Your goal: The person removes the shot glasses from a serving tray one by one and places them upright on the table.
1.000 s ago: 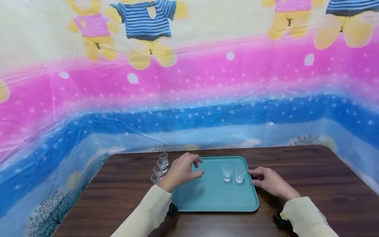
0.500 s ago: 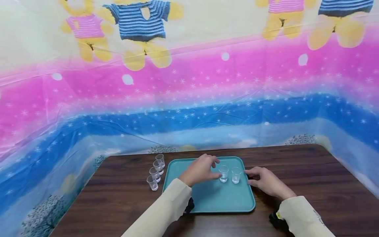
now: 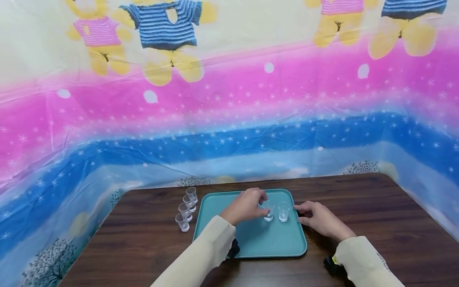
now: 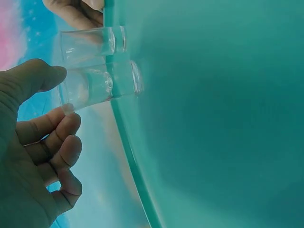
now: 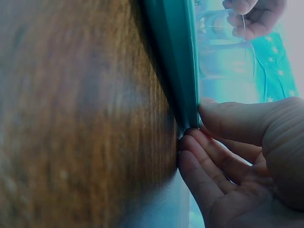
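Two clear small glasses stand upright side by side on a teal tray [image 3: 265,239]. My left hand [image 3: 247,205] pinches the rim of the left glass [image 3: 268,214] between thumb and forefinger; in the left wrist view the hand [image 4: 33,142] has that glass [image 4: 102,85] by its rim, its other fingers loosely curled. The second glass [image 3: 283,212] stands untouched just right of it. At the tray's right edge, my right hand [image 3: 322,219] holds the rim; in the right wrist view its thumb [image 5: 232,118] is on top and fingers [image 5: 204,166] lie beneath.
Several clear glasses [image 3: 185,211] stand in a slanting row on the dark wooden table [image 3: 143,239], left of the tray. Behind the table hangs a printed cloth [image 3: 215,103] in pink, blue and cream.
My left hand has moved right over the tray and taken hold of the left glass's rim. The right hand stays at the tray's edge. The head view has shifted slightly.
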Demonstrator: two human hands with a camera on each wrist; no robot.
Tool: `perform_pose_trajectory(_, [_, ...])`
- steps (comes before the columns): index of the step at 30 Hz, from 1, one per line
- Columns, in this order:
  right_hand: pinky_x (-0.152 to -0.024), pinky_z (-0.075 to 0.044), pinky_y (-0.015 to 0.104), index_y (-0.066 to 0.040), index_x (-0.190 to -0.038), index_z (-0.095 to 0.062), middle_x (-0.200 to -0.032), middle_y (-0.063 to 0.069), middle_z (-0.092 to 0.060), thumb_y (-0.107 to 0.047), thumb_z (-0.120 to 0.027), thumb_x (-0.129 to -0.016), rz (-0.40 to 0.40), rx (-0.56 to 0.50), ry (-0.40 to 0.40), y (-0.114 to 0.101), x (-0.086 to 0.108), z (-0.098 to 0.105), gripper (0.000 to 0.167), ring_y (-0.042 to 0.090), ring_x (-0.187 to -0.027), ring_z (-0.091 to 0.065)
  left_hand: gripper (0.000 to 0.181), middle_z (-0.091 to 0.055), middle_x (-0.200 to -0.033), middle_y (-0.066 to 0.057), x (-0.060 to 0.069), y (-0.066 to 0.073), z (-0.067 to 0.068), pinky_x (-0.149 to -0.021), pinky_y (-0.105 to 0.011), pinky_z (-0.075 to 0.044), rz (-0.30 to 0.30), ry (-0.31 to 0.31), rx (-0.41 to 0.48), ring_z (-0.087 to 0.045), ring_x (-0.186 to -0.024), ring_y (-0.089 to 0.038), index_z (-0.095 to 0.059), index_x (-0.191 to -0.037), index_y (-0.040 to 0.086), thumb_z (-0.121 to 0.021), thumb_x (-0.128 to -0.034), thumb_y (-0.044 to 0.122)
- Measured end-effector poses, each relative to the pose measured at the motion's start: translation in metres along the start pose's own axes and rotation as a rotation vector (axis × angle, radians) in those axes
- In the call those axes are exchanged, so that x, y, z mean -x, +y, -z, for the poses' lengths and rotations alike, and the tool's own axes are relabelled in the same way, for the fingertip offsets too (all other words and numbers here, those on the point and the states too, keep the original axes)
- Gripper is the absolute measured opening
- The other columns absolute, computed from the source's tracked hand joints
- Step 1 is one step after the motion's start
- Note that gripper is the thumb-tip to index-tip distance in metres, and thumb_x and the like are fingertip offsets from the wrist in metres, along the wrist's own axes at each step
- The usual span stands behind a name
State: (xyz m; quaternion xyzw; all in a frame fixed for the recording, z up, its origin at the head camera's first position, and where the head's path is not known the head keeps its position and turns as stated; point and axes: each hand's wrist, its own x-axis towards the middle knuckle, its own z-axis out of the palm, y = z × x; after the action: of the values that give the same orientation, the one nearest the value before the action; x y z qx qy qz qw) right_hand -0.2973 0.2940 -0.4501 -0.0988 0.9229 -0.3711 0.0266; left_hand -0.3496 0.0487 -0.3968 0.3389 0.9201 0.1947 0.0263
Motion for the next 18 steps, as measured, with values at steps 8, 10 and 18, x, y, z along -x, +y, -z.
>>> perform_pose_trajectory(8, [-0.086,-0.046,0.047,-0.006,-0.129,-0.058,-0.114,0.005,-0.059,-0.009,-0.067,-0.088,-0.007,-0.001,0.0,0.0,-0.002,0.0,0.042,0.028,-0.108,-0.055,0.034,-0.059,-0.091,0.0,0.003,-0.001,0.002,-0.063,-0.021,-0.045,0.003,-0.001,0.019,-0.05,-0.072,-0.008,-0.066,-0.108,0.006,-0.074,-0.0827,0.027])
perform_pose_trajectory(10, [-0.086,-0.046,0.047,-0.006,-0.129,-0.058,-0.114,0.005,-0.059,-0.009,-0.067,-0.088,-0.003,-0.001,-0.001,0.0,-0.002,0.0,0.042,0.029,-0.109,-0.054,0.034,-0.06,-0.092,-0.001,0.005,-0.003,0.004,-0.064,-0.022,-0.045,-0.005,0.009,0.026,-0.05,-0.073,-0.008,-0.066,-0.108,0.005,-0.074,-0.0829,0.027])
perform_pose_trajectory(18, [-0.086,-0.045,0.048,-0.006,-0.13,-0.058,-0.118,0.007,-0.058,-0.01,-0.066,-0.088,0.005,0.005,-0.012,0.002,-0.002,0.0,0.042,0.032,-0.112,-0.053,0.032,-0.061,-0.095,-0.003,0.02,-0.015,0.016,-0.07,-0.026,-0.045,-0.037,0.051,0.012,-0.051,-0.078,-0.008,-0.066,-0.107,0.005,-0.072,-0.0843,0.027])
